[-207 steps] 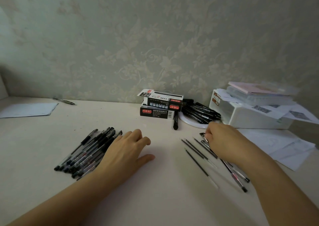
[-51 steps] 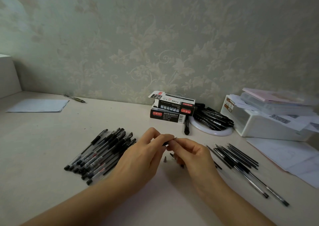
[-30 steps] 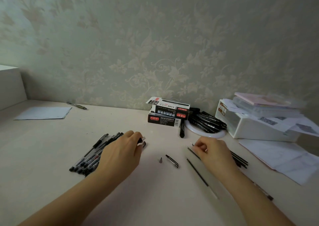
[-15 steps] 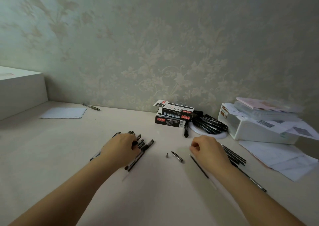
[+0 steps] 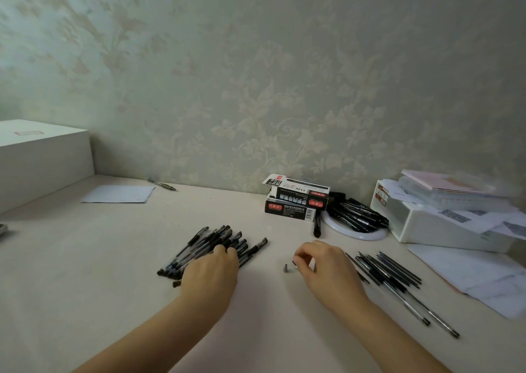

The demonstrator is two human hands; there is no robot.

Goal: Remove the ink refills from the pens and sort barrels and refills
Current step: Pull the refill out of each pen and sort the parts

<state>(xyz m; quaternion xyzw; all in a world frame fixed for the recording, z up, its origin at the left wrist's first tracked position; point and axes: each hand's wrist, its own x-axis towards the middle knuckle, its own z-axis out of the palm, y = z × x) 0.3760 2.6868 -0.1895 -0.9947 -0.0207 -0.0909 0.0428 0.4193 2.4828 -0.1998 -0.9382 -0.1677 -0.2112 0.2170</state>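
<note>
Now the pens (image 5: 212, 251) lie heaped on the bench (image 5: 85, 258), long axes slanting up-right, under left hand (image 5: 210, 276), fingers resting spread. Right hand (image 5: 321, 270) pinches a small part beside the tip cone (image 5: 286, 268); refills (image 5: 387, 273) just right.

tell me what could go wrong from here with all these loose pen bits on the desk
1. The small grey tip cone lies loose by the right hand; a brush of the fingers could send it rolling away.
2. The left hand rests on the pen pile; a push might scatter the round barrels.
3. The refills lie fanned beside the right forearm, which could sweep them toward the loose papers.
</note>
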